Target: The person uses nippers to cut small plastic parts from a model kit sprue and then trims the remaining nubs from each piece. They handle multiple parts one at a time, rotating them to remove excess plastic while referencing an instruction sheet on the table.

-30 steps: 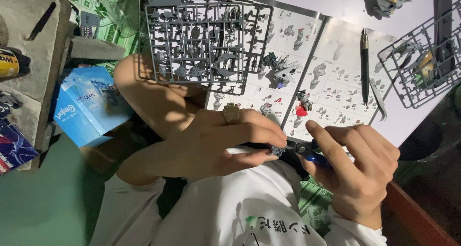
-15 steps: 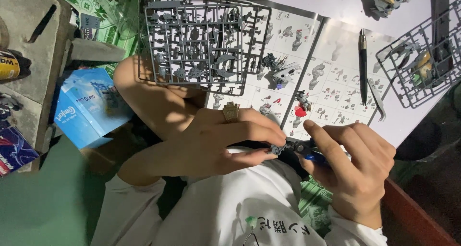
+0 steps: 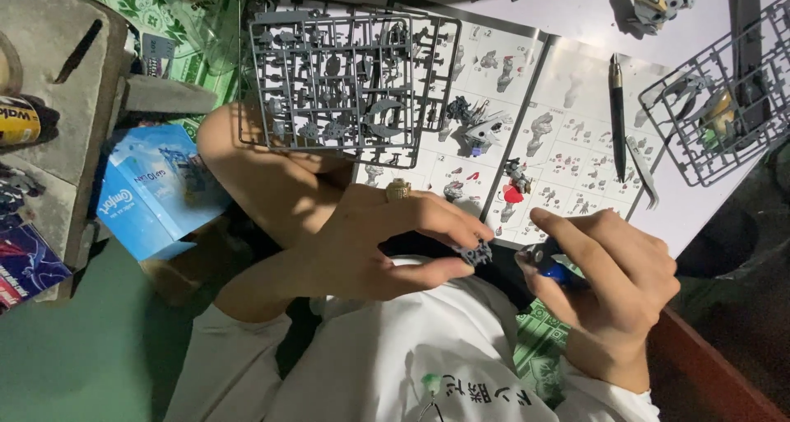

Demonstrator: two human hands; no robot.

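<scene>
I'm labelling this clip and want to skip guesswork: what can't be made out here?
All in the head view:
- Dark part in the left hand: too small, half covered by fingers.
- Blue-handled tool in the right hand: its tip and most of its handle hidden by the fingers.
- Grey sprue at right: cut off by the edge.
- Manual drawings: too small; near corner hidden by the hands.

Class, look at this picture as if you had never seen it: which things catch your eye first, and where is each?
In the middle, the left hand, with a ring, pinches a small dark part beside the right hand, which grips a blue-handled tool. Above them a big grey parts frame rests on an open instruction booklet. At the left stands a light blue box.
</scene>
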